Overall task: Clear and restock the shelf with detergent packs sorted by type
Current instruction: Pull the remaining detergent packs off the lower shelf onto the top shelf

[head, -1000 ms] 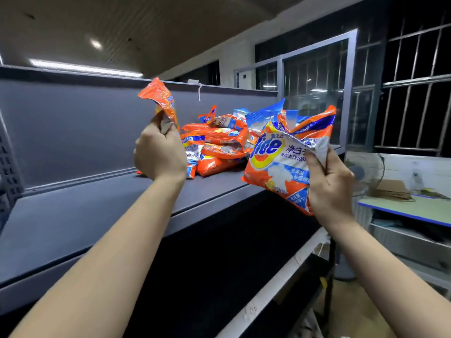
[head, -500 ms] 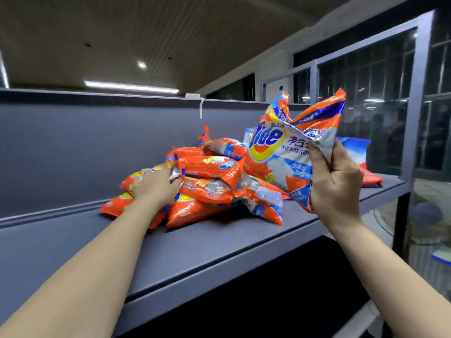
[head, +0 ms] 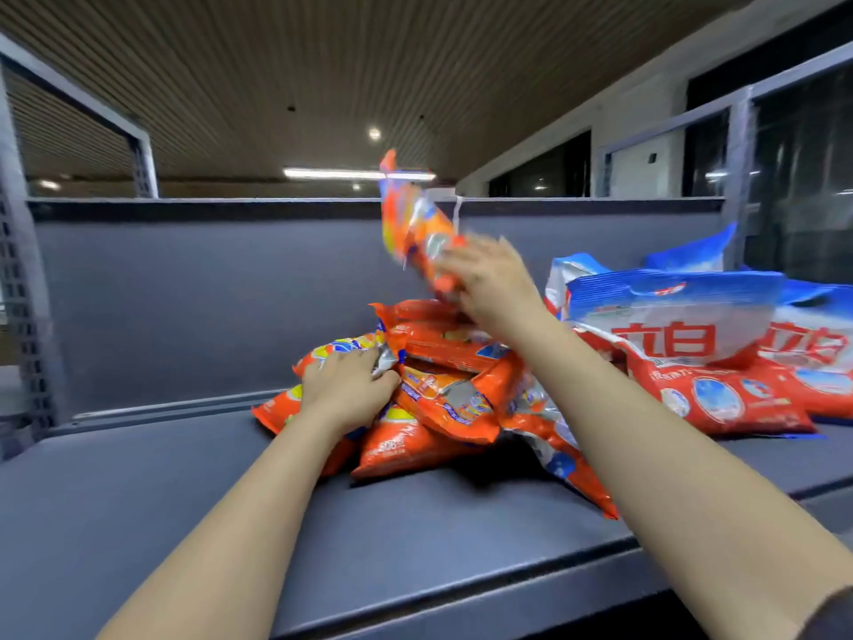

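Both hands are apart over the dark grey metal shelf (head: 194,524). Left hand (head: 344,390) rests on the heap of orange plastic detergent packs (head: 438,399) at mid-shelf, fingers curled round a pack's silver edge. Right hand (head: 491,281) is raised above the heap beside a blurred orange detergent pack (head: 415,224) in the air; whether it grips that pack cannot be told. Blue-and-red detergent bags (head: 692,344) lie stacked to the right, touching the orange heap.

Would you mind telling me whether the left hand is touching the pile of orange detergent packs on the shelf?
Touching. The head view shows the left hand resting on the orange pile, fingers curled round a pack's silvery edge.
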